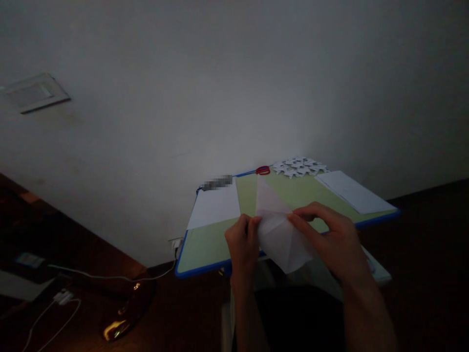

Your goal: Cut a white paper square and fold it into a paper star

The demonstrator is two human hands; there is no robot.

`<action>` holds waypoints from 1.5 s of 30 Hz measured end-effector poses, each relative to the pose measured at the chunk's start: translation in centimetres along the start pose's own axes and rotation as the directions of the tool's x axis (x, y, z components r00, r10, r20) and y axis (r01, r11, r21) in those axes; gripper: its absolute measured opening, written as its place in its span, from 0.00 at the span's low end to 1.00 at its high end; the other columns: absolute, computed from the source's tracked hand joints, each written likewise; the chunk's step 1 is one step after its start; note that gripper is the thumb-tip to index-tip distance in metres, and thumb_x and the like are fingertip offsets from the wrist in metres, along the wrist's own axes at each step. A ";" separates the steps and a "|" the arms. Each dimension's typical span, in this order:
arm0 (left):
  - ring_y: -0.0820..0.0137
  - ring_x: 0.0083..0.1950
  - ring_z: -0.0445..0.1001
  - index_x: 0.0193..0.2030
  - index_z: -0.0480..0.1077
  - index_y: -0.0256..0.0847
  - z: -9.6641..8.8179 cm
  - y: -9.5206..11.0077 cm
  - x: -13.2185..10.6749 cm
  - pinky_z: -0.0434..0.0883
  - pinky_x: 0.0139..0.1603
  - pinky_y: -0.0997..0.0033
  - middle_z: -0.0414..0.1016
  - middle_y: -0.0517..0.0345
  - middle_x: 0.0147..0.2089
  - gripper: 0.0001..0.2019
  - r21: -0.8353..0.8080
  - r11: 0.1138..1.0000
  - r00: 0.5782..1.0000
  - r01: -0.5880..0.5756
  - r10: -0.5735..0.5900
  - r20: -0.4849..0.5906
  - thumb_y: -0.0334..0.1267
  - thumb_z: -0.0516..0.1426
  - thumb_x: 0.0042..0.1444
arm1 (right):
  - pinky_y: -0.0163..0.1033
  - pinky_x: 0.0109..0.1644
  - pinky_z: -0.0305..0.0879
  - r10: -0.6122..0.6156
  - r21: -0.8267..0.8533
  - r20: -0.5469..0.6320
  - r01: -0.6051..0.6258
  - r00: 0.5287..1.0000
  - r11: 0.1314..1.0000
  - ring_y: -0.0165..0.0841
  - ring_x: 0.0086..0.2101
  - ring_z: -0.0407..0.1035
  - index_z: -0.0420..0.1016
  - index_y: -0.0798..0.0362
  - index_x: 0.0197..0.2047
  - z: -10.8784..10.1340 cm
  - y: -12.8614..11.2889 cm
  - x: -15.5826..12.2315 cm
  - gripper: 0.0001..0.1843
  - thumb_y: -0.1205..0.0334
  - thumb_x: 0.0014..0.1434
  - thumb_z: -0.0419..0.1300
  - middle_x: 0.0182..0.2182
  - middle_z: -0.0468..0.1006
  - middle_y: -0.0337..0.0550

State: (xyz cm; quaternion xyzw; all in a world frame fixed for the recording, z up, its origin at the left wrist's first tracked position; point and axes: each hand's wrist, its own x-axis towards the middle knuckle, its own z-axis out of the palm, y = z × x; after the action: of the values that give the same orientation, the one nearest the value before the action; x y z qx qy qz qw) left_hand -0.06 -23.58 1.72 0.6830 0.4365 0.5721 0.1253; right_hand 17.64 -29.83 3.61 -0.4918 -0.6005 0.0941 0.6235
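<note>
At the table [205, 249], both hands [244, 242] (fingers [315, 209] bent) pinch folded paper [277, 234].

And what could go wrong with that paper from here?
Pinched by the left hand and right hand, the creased paper might tear if they pull apart. Its lower part shows no support beneath, so a fold could drift. The dim light may make edges hard to line up.

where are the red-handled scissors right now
In the head view, the red-handled scissors lie at the far edge of the green table, just left of the white paper cutouts.
</note>
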 end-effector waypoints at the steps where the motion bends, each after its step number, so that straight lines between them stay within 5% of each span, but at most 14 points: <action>1: 0.75 0.21 0.57 0.20 0.58 0.42 0.1 0.0 0.0 0.54 0.25 0.73 0.57 0.67 0.18 0.25 0.002 1.000 1.000 -0.006 0.006 0.004 0.52 0.56 0.66 | 0.39 0.40 0.67 0.000 0.000 -0.004 0.000 1.000 1.000 0.34 0.34 0.73 0.79 0.49 0.35 0.0 0.0 0.0 0.05 0.61 0.64 0.67 0.31 0.80 0.37; 9: 0.77 0.20 0.53 0.18 0.54 0.42 0.3 -0.7 -0.3 0.52 0.25 0.73 0.53 0.68 0.17 0.30 0.034 0.999 0.996 -0.018 0.021 -0.088 0.55 0.57 0.66 | 0.39 0.39 0.67 0.003 -0.008 -0.017 -0.004 1.000 1.000 0.34 0.33 0.72 0.78 0.50 0.34 0.2 0.1 0.1 0.07 0.60 0.65 0.66 0.30 0.80 0.38; 14: 0.75 0.19 0.58 0.18 0.58 0.42 0.1 -1.3 -0.3 0.55 0.24 0.72 0.57 0.65 0.16 0.32 -0.058 0.994 0.983 0.090 -0.098 -0.153 0.60 0.46 0.71 | 0.38 0.39 0.67 0.003 -0.007 -0.060 -0.004 0.998 1.000 0.34 0.33 0.73 0.78 0.50 0.34 -0.3 0.9 0.2 0.07 0.60 0.65 0.65 0.31 0.80 0.38; 20: 0.73 0.24 0.64 0.29 0.66 0.42 0.2 0.0 -0.1 0.60 0.26 0.74 0.65 0.64 0.23 0.24 -0.145 0.984 0.989 0.103 -0.116 -0.088 0.55 0.49 0.72 | 0.36 0.39 0.67 -0.035 0.021 0.062 0.033 0.997 0.999 0.32 0.34 0.72 0.78 0.49 0.35 0.1 0.7 0.2 0.06 0.61 0.66 0.65 0.31 0.78 0.36; 26: 0.75 0.22 0.55 0.22 0.57 0.42 0.6 0.1 -0.2 0.51 0.24 0.73 0.55 0.67 0.19 0.25 -0.044 0.998 0.992 0.037 -0.042 -0.122 0.50 0.54 0.69 | 0.36 0.40 0.66 -0.065 0.041 0.125 0.061 0.990 0.997 0.32 0.33 0.71 0.77 0.50 0.35 0.6 0.2 0.1 0.06 0.62 0.66 0.66 0.30 0.77 0.36; 33: 0.75 0.21 0.57 0.22 0.59 0.43 0.5 -0.2 -0.1 0.53 0.25 0.72 0.58 0.67 0.19 0.23 -0.011 0.999 0.989 0.046 -0.047 -0.141 0.47 0.55 0.68 | 0.36 0.39 0.66 -0.078 0.035 0.132 0.074 0.988 0.997 0.32 0.33 0.71 0.76 0.49 0.35 0.6 0.3 0.2 0.06 0.62 0.67 0.65 0.30 0.76 0.36; 45: 0.74 0.22 0.57 0.22 0.57 0.43 0.6 -0.3 -0.3 0.52 0.24 0.72 0.57 0.67 0.19 0.27 -0.071 0.990 0.987 0.124 -0.131 -0.094 0.57 0.52 0.68 | 0.37 0.40 0.66 -0.069 0.052 0.154 0.061 0.986 0.997 0.32 0.33 0.72 0.76 0.49 0.36 0.6 0.1 -0.1 0.06 0.61 0.67 0.66 0.31 0.77 0.36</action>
State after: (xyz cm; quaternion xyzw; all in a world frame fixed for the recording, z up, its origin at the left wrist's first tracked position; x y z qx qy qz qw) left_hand 0.33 -23.42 1.18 0.6201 0.4662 0.6098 0.1619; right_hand 17.13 -29.58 3.36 -0.4482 -0.6607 0.1261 0.5888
